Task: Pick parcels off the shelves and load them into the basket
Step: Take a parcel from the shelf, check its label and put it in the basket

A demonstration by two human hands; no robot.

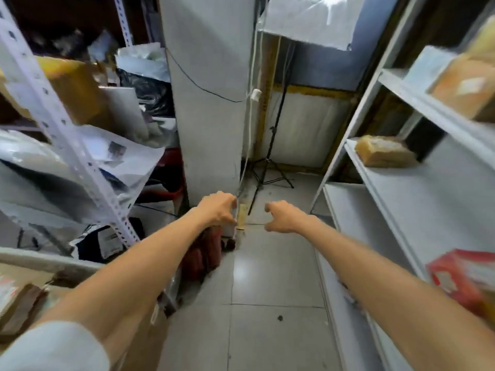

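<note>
- Floor: pale grey tiles, glossy, forming a narrow aisle between two shelf units.
- Pillar: grey and square, standing at the aisle's far left, with a thin black cable draped across it.
- Tripod: black, standing in the far corner just right of the pillar.
- Red-brown item: on the floor at the pillar's foot, too blurred to identify.
- Left rack: white perforated uprights, shelves crowded.
  - Brown box on an upper level.
  - Black bag behind it, beside the pillar.
  - White poly parcels piled below, labels showing.
- Right shelves: white boards, sparsely filled.
  - Tan box on the top board.
  - Brown parcel alone on the middle board, near its far end.
  - Red box on a nearer board, by my right forearm.
- Left hand: stretched forward in front of the pillar's corner, fingers loosely bent, nothing in it that I can make out.
- Right hand: stretched forward over the aisle, thumb and fingers spread in a loose claw, empty, well apart from every parcel.
</note>
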